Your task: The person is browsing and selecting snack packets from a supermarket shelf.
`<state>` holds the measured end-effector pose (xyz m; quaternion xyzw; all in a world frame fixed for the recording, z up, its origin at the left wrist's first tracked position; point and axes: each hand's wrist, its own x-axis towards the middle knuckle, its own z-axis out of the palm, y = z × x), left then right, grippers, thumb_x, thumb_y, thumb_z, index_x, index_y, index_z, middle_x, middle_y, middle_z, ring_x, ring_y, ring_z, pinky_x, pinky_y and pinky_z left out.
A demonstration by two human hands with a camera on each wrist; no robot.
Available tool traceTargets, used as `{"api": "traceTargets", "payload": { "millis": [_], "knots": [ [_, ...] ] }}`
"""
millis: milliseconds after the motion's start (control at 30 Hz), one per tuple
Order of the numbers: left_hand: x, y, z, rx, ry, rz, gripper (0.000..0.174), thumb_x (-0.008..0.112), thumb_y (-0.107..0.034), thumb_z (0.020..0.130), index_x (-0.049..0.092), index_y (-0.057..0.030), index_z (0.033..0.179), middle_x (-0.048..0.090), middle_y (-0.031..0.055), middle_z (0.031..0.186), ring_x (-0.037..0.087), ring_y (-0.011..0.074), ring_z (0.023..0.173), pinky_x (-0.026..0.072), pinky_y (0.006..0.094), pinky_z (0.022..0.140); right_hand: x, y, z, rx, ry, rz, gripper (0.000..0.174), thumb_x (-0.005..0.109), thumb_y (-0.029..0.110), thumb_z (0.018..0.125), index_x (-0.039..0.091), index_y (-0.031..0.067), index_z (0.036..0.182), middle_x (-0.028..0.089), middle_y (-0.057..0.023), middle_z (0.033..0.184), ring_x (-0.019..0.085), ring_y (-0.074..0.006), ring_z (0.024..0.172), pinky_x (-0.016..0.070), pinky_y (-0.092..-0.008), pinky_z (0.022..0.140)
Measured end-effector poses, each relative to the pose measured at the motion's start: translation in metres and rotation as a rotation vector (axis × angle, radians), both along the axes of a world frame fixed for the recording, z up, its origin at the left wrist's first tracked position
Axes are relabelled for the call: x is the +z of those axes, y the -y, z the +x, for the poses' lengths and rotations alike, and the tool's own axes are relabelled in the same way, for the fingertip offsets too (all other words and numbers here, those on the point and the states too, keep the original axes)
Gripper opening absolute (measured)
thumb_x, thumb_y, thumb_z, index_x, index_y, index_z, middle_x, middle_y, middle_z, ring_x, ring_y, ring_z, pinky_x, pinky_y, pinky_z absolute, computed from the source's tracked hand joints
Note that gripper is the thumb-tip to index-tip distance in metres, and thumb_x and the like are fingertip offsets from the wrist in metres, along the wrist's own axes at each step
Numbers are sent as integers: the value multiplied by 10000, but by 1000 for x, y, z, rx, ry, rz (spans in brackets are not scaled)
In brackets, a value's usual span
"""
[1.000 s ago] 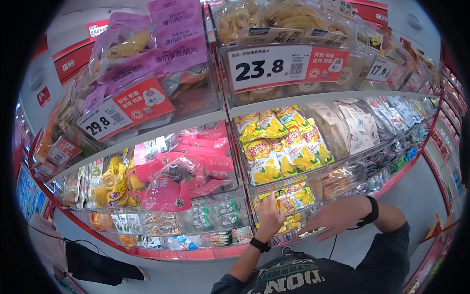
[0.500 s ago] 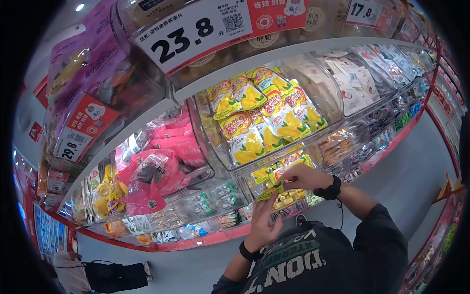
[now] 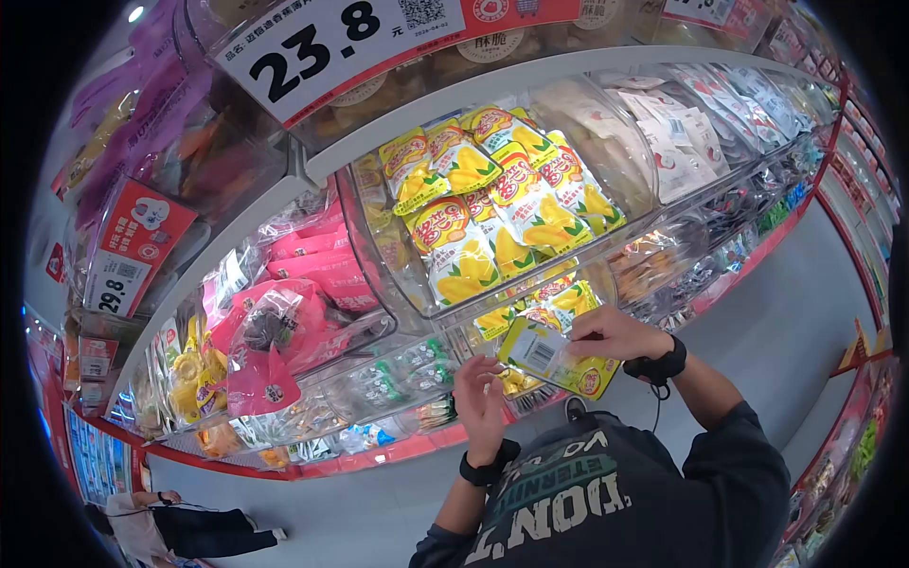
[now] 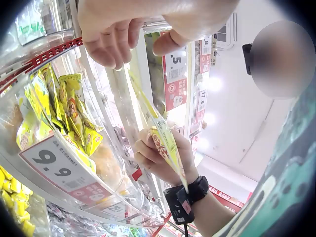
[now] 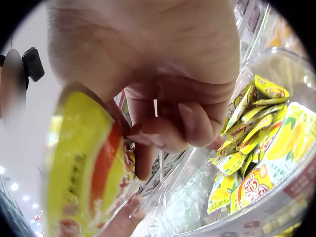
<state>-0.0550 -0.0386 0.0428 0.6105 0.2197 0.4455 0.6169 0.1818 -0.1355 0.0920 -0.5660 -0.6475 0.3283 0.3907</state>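
Observation:
My right hand pinches a flat yellow-and-white snack packet over the lower shelf bins. Its back, with a barcode, faces up in the head view. In the right wrist view the packet hangs beside the curled fingers of my right hand. My left hand is held off the packet's left end, fingers loosely bent. Its fingertips come close to the packet's edge in the left wrist view. Similar packets printed with mangoes fill the shelf bin ahead.
Pink bags lie in the bin to the left, and pale packets to the right. A large price sign hangs above. A 9.9 price tag fronts a lower bin. Another person stands at lower left.
The right hand has come in, taken hold of the packet and turned it so its barcode side shows. The left hand has drawn back to the left. The view has shifted right and down.

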Motion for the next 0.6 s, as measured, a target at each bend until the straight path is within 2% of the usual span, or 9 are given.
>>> {"api": "traceTargets", "payload": {
  "millis": [133,233,267,333,400,433,500,533,600],
  "knots": [
    [-9,-10,7,-70,3,-109,243,511,-19,874,520,0,1116,587,90,1014,548,145,914,421,275,808,32,28,5,-88,47,55,192,637,181,842,632,-7,800,565,-123,645,524,-225,566,393,-328,544],
    [-15,-14,20,-173,-167,25,136,538,-36,867,585,-2,989,609,52,891,555,121,823,435,269,757,78,55,-1,-246,111,222,126,642,145,819,682,29,844,560,-103,610,526,-243,526,388,-334,520],
    [-10,-13,26,-158,-262,116,84,556,-54,854,603,0,898,610,58,821,561,142,754,442,280,702,92,61,-2,-276,192,282,117,643,124,806,690,42,875,576,-98,623,540,-241,528,396,-326,518],
    [-9,-17,38,-160,-315,286,87,555,-60,851,599,3,892,604,80,811,561,175,742,440,287,684,118,68,-1,-332,353,402,166,647,82,780,706,69,935,607,-88,649,568,-238,534,412,-311,514],
    [-13,-22,49,-139,-306,389,76,559,-43,820,605,3,858,607,93,826,560,180,744,429,291,670,137,62,0,-339,385,570,239,647,51,759,701,84,989,634,-93,691,600,-230,564,435,-294,528],
    [-17,-25,54,-118,-290,434,75,561,-44,816,600,2,860,602,107,829,561,218,762,434,314,688,147,56,0,-341,403,655,279,647,35,748,699,92,1016,648,-95,712,616,-226,578,447,-286,534],
    [-27,-32,62,-73,-254,519,76,565,-46,807,588,1,863,591,136,835,561,293,798,443,360,725,167,45,2,-376,458,626,288,636,19,758,693,100,1028,661,-97,743,631,-223,606,466,-278,554],
    [-29,-34,65,-60,-307,536,73,569,-28,774,578,-1,841,582,142,855,547,311,838,439,391,750,175,38,3,-392,485,611,293,631,11,763,691,104,1034,668,-98,758,639,-222,619,476,-274,563],
    [-41,-37,67,23,-327,654,71,571,-23,761,569,0,829,573,137,852,539,312,841,439,392,750,188,15,8,-430,618,619,260,622,27,784,690,108,1022,662,-99,747,632,-235,611,479,-290,563]
  ]
}}
